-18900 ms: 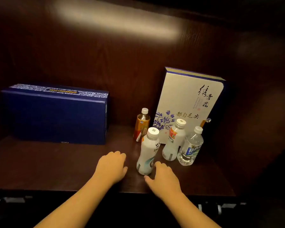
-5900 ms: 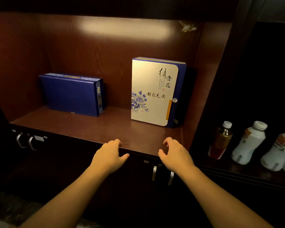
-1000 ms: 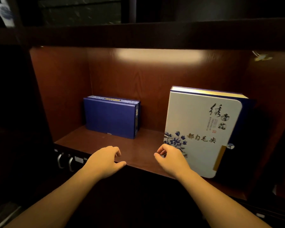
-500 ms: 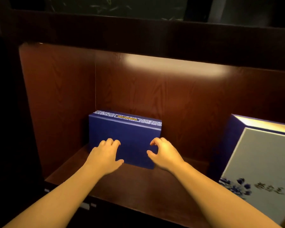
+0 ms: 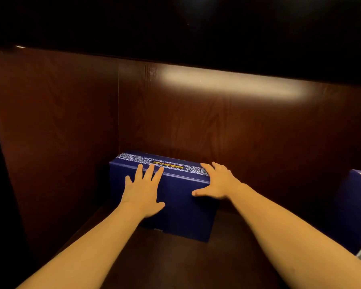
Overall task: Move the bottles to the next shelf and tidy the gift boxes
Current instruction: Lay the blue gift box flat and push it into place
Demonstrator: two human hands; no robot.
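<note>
A dark blue gift box [image 5: 181, 211] with a patterned white strip along its top stands against the back wall of the shelf, near the left corner. My left hand [image 5: 143, 189] lies flat on its front face, fingers straight and reaching the top edge. My right hand [image 5: 216, 181] rests on the box's top right corner, fingers spread over the edge and thumb on the front face. At the far right edge, part of the white and blue gift box [image 5: 354, 209] is in view. No bottles are in view.
The dark wooden shelf floor [image 5: 175, 261] extends in front of the blue box. The left side wall [image 5: 56, 138] stands close to the box's left end. The back panel [image 5: 238, 130] is lit from above; a dark shelf board [image 5: 196, 34] overhangs.
Both hands have moved forward and up onto the blue box, with fingers now straightened. The view has moved closer and left, so the white box is mostly out of frame.
</note>
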